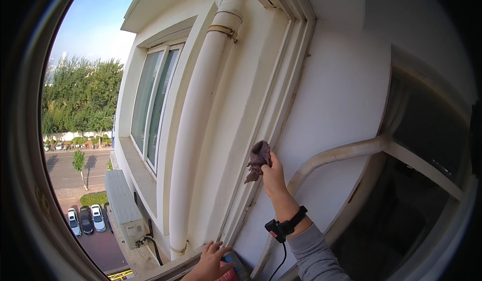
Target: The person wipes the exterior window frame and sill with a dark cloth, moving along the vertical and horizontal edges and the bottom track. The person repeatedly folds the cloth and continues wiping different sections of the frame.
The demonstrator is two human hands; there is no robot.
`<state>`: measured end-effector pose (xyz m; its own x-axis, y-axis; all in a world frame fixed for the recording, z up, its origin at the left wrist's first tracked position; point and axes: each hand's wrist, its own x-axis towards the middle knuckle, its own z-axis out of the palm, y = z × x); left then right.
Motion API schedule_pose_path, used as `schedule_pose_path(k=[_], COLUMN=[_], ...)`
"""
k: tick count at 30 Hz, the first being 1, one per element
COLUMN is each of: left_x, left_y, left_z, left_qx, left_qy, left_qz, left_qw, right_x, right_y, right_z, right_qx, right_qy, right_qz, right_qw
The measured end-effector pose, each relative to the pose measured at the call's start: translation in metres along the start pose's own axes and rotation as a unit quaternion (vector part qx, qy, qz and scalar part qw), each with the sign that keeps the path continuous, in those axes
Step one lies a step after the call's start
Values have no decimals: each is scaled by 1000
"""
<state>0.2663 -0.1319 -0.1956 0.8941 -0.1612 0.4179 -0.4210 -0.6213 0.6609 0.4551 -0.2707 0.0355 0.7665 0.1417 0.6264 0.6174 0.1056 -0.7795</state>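
Note:
A dark purplish-brown cloth is bunched in my right hand, with a ragged end hanging down. The hand holds it against or just in front of the white window frame; actual contact is hard to tell. Low in the view, my left hand has its fingers spread at the corner of the window sill. No object shows in its grasp. Part of a red thing and a blue thing lie just behind its fingers, mostly hidden.
A wrapped hose bends down the white wall beside my right arm. Dark glazed panes stand at right. Outside the window opening are a white drainpipe, an air conditioner's outdoor unit, and parked cars far below.

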Motion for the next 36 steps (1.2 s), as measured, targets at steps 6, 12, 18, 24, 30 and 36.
schedule_pose_path(k=[6, 12, 18, 24, 30, 36], left_x=[50, 126, 180, 212, 241, 264], left_y=[26, 49, 60, 54, 49, 58], left_z=[-18, -32, -34, -33, -38, -41], left_qx=[23, -19, -56, -41, -32, -29], left_qy=[20, 95, 160, 184, 198, 204], left_qz=[56, 95, 66, 63, 81, 105], left_qw=[998, 991, 983, 980, 976, 973], right_x=[0, -13, -28, -24, 21, 102], right_y=[-94, -161, -223, -284, -329, -316], right_z=[-55, -104, -128, -122, -96, -58], right_qx=[161, 123, 40, -120, -292, -560], right_qy=[23, 28, 61, 56, 78, 135], right_qz=[73, 17, -85, -164, -221, -471], right_qw=[984, 992, 994, 978, 927, 668])
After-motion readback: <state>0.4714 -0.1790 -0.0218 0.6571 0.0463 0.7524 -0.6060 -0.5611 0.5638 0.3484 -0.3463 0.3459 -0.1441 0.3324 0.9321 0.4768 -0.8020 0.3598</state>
